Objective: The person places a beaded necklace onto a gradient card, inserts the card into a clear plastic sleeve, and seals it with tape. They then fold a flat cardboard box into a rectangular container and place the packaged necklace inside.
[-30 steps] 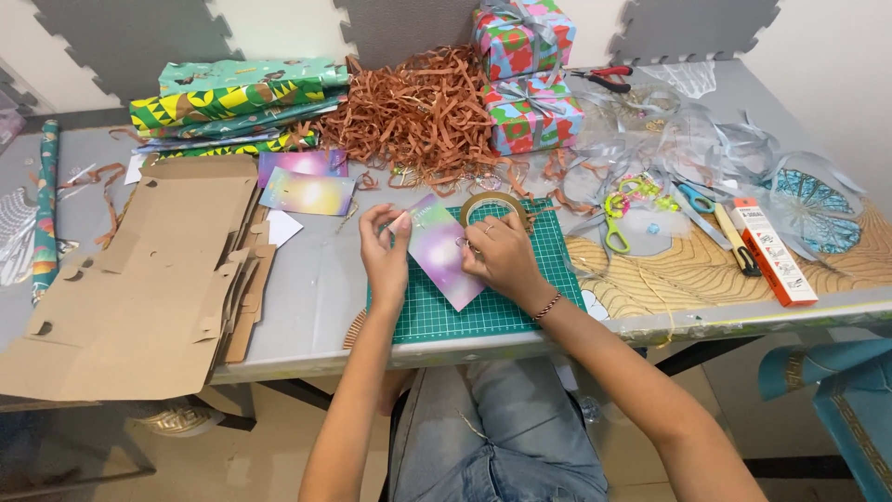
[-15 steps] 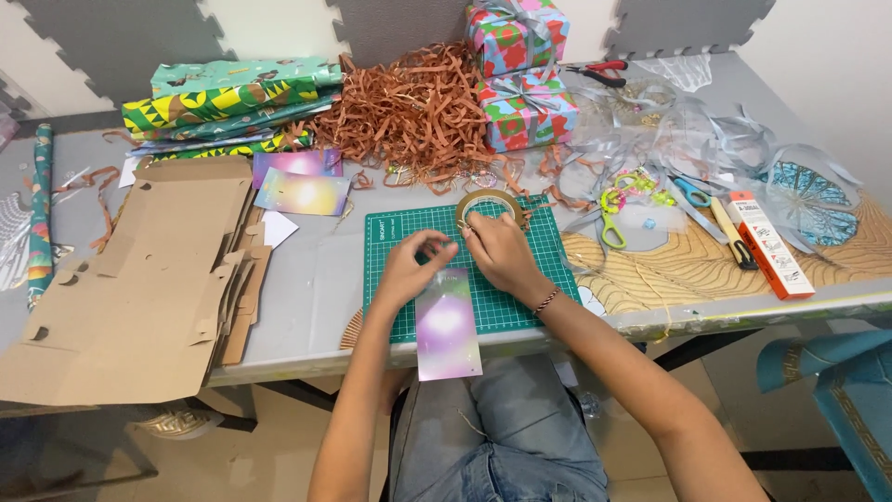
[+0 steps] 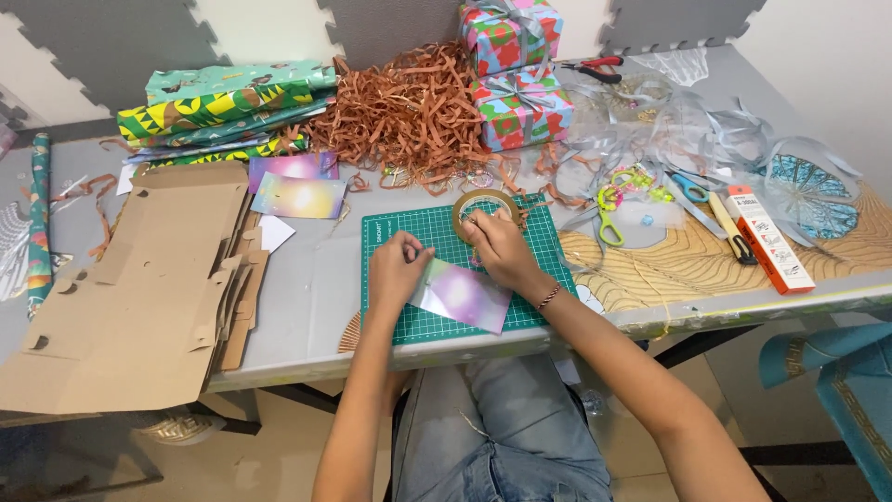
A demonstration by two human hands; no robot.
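Left hand (image 3: 398, 263) pinching iridescent card (image 3: 462, 296) on green cutting mat (image 3: 423, 232), right hand (image 3: 497, 246) gripping tape roll (image 3: 484, 204) — both closed

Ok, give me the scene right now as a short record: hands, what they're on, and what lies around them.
left hand: presses the left end of a shiny purple card
right hand: fingers at the tape roll, wrist over the card
surface: card lies flat on a green cutting mat
left of mat: flattened cardboard
behind mat: brown paper shreds, two wrapped gift boxes
right of mat: yellow-handled scissors
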